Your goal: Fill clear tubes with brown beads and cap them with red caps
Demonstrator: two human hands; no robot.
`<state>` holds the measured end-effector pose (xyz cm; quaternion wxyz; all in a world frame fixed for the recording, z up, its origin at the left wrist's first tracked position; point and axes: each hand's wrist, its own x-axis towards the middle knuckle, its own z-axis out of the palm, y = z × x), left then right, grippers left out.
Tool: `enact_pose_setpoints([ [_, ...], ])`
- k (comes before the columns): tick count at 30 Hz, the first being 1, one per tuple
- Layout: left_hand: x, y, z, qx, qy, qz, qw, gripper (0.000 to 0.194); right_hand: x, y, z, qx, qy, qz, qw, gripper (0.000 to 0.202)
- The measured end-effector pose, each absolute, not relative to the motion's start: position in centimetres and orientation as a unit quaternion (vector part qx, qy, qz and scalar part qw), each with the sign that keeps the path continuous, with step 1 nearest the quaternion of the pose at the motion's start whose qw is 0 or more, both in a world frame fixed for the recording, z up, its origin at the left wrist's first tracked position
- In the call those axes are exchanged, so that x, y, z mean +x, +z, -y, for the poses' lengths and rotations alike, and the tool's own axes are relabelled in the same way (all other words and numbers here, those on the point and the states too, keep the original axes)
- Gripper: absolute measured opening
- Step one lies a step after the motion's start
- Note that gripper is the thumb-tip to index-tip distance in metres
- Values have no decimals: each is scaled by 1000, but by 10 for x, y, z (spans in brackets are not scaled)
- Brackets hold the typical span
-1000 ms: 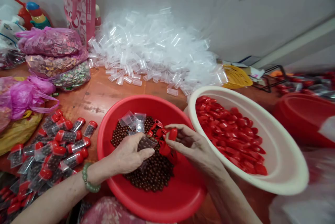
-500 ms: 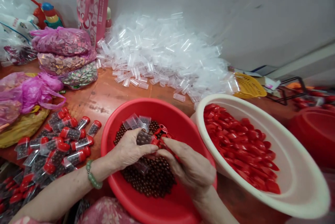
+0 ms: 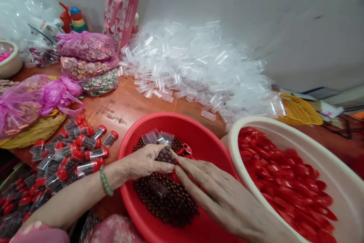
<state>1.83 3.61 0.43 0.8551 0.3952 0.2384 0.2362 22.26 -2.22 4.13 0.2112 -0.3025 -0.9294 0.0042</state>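
Over the red basin, my left hand grips a small clear tube packed with dark brown balls. The fingers of my right hand are pressed together, their tips touching the tube's right end. A bit of red shows under those fingertips; the right thumb and whatever it holds are hidden. Below both hands lies a heap of brown balls. Several empty clear tubes and a red looped piece rest on the balls at the back.
At right stands a cream basin of red plastic pieces. Filled red-capped tubes are piled at left. Empty clear tubes are heaped along the wall, near a yellow basket. Pink bags sit back left.
My right hand has flattened, its fingers now reaching straight to the tube's end. The tube stays in my left hand, tilted more. The whole view has shifted toward the left.
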Motion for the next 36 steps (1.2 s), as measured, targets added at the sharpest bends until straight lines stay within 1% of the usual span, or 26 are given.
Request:
enact_pose_setpoints([
  [2,17,5,-38,411,244,-229,848,41,222,41,23,-306,2,922,237,51],
  [4,16,9,-40,441,256,-226,830,29,222,38,25,-327,16,905,273,54],
  [6,16,15,-40,480,262,-230,805,16,221,37,28,-377,57,867,320,54],
  [8,16,23,-38,516,255,-236,783,9,220,35,31,-443,112,793,402,47],
  [10,16,28,-35,541,245,-241,768,9,219,35,34,-493,174,704,480,35],
  [12,17,30,-33,557,235,-250,757,8,217,35,37,-517,224,637,527,27],
  [16,19,28,-31,540,207,-255,775,10,211,35,39,-530,272,599,535,19],
  [18,21,28,-31,513,192,-251,798,13,206,35,38,-539,266,580,550,18],
  [20,22,28,-31,512,191,-248,800,14,201,37,37,-547,250,567,564,19],
  [23,24,27,-31,521,217,-241,790,15,194,41,33,-539,224,580,568,24],
  [26,26,22,-30,501,234,-218,804,16,190,42,29,-504,195,609,581,33],
  [30,27,15,-30,487,212,-196,824,20,191,39,24,-468,180,645,576,46],
  [36,25,17,-32,486,178,-204,831,14,199,40,23,-479,149,671,546,54],
])
